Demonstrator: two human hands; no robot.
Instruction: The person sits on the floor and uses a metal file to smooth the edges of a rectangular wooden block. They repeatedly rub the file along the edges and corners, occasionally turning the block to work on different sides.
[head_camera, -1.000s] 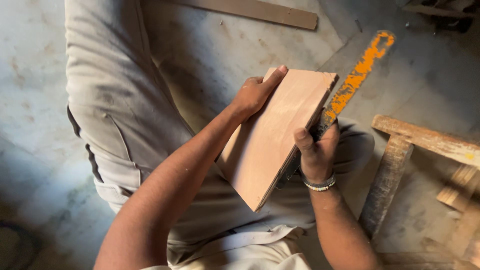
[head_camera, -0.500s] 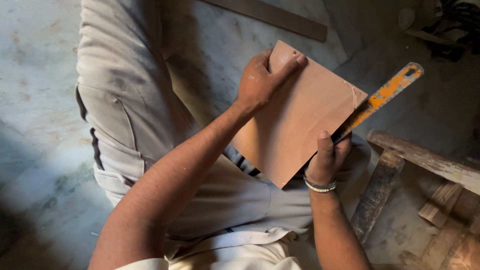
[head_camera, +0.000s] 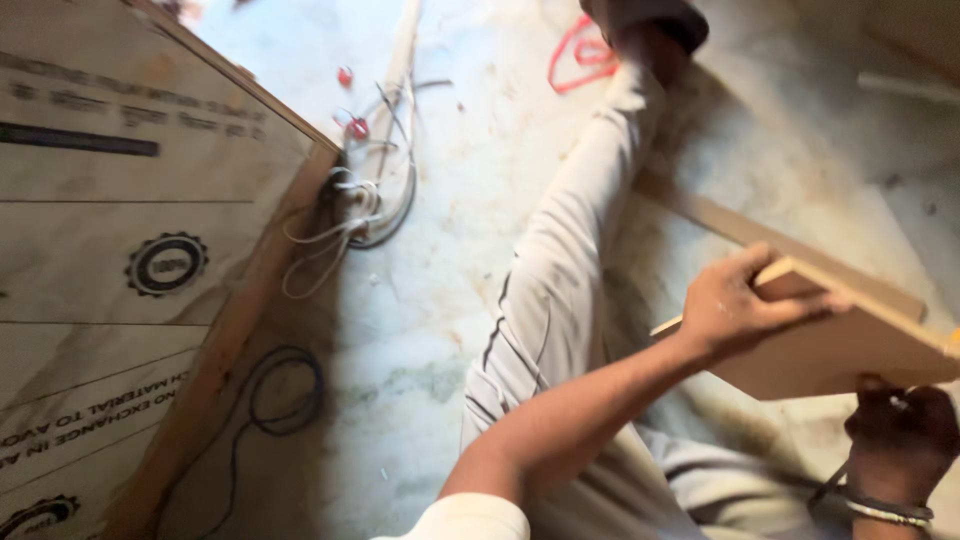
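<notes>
I hold a flat brown wooden board (head_camera: 850, 345) above my lap, now seen almost edge-on. My left hand (head_camera: 745, 300) grips its near-left corner from above, thumb and fingers wrapped over the edge. My right hand (head_camera: 900, 425), with a beaded bracelet at the wrist, supports the board from below at the right. The orange tool held earlier with that hand is hidden. My outstretched leg in light trousers (head_camera: 570, 260) lies on the floor beneath.
A large plywood sheet with printed protective film (head_camera: 130, 250) fills the left. White and black cables (head_camera: 350, 210) lie beside it on the pale stone floor. A wooden strip (head_camera: 740, 230) lies past my leg, and a red cord (head_camera: 575, 55) near my foot.
My view has swung left and forward, bringing in the plywood sheet and cables. The board has tilted from face-on to nearly edge-on, and the orange tool is no longer visible.
</notes>
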